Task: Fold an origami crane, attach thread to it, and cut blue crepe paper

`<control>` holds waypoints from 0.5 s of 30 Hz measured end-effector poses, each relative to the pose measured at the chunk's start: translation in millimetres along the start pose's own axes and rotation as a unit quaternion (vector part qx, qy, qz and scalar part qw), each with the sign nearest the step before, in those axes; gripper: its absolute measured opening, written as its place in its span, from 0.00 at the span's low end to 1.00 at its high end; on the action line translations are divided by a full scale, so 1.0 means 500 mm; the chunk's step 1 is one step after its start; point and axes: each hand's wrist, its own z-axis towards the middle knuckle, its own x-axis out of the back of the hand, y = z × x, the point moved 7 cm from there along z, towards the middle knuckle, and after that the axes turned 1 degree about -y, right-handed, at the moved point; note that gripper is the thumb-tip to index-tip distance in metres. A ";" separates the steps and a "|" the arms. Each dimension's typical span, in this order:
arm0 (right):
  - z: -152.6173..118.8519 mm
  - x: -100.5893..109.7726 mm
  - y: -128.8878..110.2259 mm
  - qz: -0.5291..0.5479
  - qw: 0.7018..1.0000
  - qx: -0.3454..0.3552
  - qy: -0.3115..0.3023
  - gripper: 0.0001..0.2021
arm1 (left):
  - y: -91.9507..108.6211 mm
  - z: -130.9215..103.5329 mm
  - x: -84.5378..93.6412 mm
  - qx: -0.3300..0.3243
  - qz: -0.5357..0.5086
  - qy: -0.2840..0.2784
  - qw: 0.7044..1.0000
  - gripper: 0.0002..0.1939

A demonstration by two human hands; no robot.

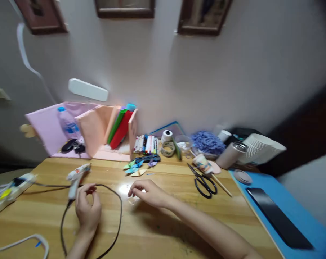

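My left hand (88,208) hovers over the wooden table (141,233), just right of the glue gun's handle. Its fingers curl loosely, with a gap between thumb and forefinger and nothing seen in it. The white glue gun (75,177) points away toward the back, its black cord looping around my left wrist. At the middle of the table, my right hand (149,193) reaches in with bent fingers and the thumb apart. Small pale scraps (131,202) lie beneath its fingertips. Several folded paper pieces (135,166) in green, blue, purple and yellow sit beyond it.
Black-handled scissors (204,183) and a wooden stick (222,185) lie right of my right hand. Pink and peach dividers (91,135) stand at back left. Markers (146,144), purple yarn (207,142) and a tumbler (231,154) line the wall. A power strip (13,194) is far left.
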 end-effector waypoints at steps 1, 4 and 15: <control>-0.033 0.042 0.005 -0.011 1.000 -0.012 0.002 0.12 | 0.028 -0.005 -0.031 -0.030 -0.021 -0.054 0.998 0.08; -0.122 0.155 0.032 -0.044 0.998 -0.048 0.026 0.12 | 0.146 -0.034 -0.154 -0.120 -0.093 -0.273 0.950 0.08; -0.307 0.408 0.067 -0.118 0.964 -0.090 0.223 0.11 | 0.545 -0.205 -0.441 -0.138 -0.253 -0.490 0.823 0.09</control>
